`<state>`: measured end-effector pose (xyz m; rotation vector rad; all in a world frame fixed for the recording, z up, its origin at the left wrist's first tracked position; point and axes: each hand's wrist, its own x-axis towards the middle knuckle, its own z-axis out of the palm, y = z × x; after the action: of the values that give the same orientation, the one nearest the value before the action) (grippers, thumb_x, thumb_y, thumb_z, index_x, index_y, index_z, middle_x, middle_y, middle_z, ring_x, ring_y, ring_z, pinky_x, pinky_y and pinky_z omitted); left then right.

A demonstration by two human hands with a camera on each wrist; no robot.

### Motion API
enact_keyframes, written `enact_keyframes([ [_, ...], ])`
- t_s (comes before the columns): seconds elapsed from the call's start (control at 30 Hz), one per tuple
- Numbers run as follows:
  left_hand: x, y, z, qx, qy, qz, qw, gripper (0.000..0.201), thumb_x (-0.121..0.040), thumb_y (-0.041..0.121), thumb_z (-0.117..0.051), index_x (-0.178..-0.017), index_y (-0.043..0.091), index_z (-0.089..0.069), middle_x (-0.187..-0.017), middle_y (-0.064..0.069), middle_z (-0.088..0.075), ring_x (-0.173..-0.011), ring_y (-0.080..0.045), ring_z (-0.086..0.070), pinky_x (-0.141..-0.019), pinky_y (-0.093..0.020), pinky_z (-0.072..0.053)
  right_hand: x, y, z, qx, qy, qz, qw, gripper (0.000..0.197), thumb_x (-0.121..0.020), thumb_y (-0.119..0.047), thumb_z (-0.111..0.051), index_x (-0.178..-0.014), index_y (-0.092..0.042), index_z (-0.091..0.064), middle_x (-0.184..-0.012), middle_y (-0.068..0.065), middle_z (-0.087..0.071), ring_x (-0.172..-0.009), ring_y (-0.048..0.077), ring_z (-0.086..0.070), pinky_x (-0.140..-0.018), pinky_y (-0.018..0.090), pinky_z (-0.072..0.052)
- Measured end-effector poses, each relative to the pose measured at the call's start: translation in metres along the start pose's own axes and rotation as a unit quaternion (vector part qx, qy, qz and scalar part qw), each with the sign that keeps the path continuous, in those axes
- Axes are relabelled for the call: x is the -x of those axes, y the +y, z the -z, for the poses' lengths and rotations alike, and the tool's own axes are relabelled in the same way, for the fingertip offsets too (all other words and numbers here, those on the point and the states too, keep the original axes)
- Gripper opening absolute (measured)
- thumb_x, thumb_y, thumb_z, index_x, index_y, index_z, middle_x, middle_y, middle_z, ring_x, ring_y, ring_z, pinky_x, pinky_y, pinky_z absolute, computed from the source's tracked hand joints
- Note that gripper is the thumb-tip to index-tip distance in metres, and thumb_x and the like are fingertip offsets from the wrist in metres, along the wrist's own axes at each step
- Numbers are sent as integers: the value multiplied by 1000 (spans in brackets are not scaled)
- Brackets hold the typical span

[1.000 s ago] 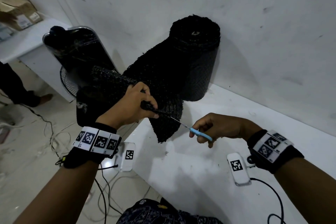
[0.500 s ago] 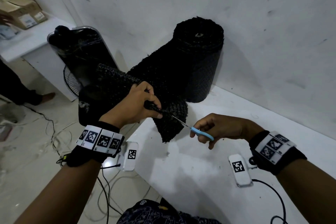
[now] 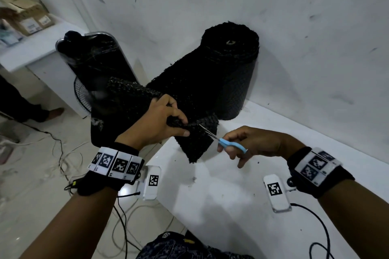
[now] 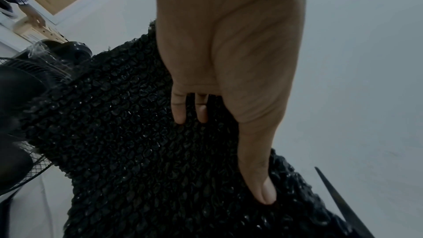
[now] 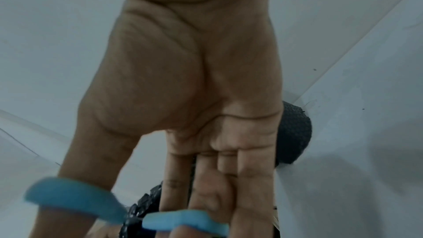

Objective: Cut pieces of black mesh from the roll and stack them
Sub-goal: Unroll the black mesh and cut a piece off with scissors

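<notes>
A thick roll of black mesh (image 3: 229,63) stands upright on the white table (image 3: 231,206) against the wall. Its loose end (image 3: 195,143) hangs over the table's left edge. My left hand (image 3: 166,124) grips that loose mesh (image 4: 137,142) from above, thumb (image 4: 263,187) pressed along its fold. My right hand (image 3: 248,143) holds blue-handled scissors (image 3: 229,144), thumb and fingers through the blue loops (image 5: 75,198). The blades (image 3: 207,131) bite into the mesh just right of my left thumb; one blade (image 4: 338,200) shows in the left wrist view.
A black floor fan (image 3: 88,82) stands just left of the table. Cables (image 3: 63,153) trail over the tiled floor. A white side table with cardboard boxes (image 3: 27,19) is at the far left, a person's foot (image 3: 52,111) near it.
My left hand has slid slightly right along the mesh fold. The scissors stay in the cut, their handles now spread wider.
</notes>
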<state>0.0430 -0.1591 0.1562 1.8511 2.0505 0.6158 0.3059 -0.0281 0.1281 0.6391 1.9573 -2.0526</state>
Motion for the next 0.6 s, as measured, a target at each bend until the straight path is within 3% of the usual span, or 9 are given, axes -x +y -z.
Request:
enact_keyframes([
  [0.13,-1,1,0,-2,-5,-1,1000,27,-67,37,-89,-89,31,-76,-108,5,-42,-103,-13,-30,-94,-25,-28,-2,-6,0,19,5,5,1000,26,-90,-15,-70,-115,-7,-68,-82,-7,-65,-82,10,-59,-78,36,-59],
  [0.27,0,1,7,10,-2,5,1000,29,-67,37,-89,-93,30,-77,-110,3,-43,-108,-19,-34,-99,-28,-31,0,-6,3,29,6,0,1000,28,-81,-14,-67,-109,-12,-71,-83,-2,-69,-78,9,-63,-73,32,-59],
  [0.33,1,-1,11,23,-4,6,1000,32,-68,41,-87,-97,35,-76,-109,4,-42,-108,-19,-35,-100,-27,-31,2,-5,4,33,3,-4,999,28,-80,-13,-65,-108,-12,-71,-81,-2,-69,-75,9,-63,-72,31,-58],
  [0.47,3,-1,10,43,-15,-1,999,37,-68,51,-80,-104,45,-73,-105,8,-39,-104,-17,-33,-92,-13,-29,3,-2,3,30,-11,-1,999,25,-88,-5,-63,-111,-10,-69,-80,-5,-67,-75,8,-62,-75,33,-58],
  [0.53,2,0,8,51,-15,-7,999,31,-68,52,-77,-98,51,-71,-101,12,-37,-102,-16,-32,-91,-13,-27,4,0,3,21,-17,1,1000,22,-93,-2,-62,-113,-9,-68,-81,-6,-66,-76,8,-61,-78,36,-59],
  [0.6,1,1,6,47,-23,-15,999,28,-66,56,-74,-93,56,-68,-98,15,-36,-102,-18,-33,-94,-18,-29,4,0,2,12,-15,1,1000,24,-90,-12,-68,-114,-9,-69,-81,-6,-63,-79,9,-60,-78,36,-58],
])
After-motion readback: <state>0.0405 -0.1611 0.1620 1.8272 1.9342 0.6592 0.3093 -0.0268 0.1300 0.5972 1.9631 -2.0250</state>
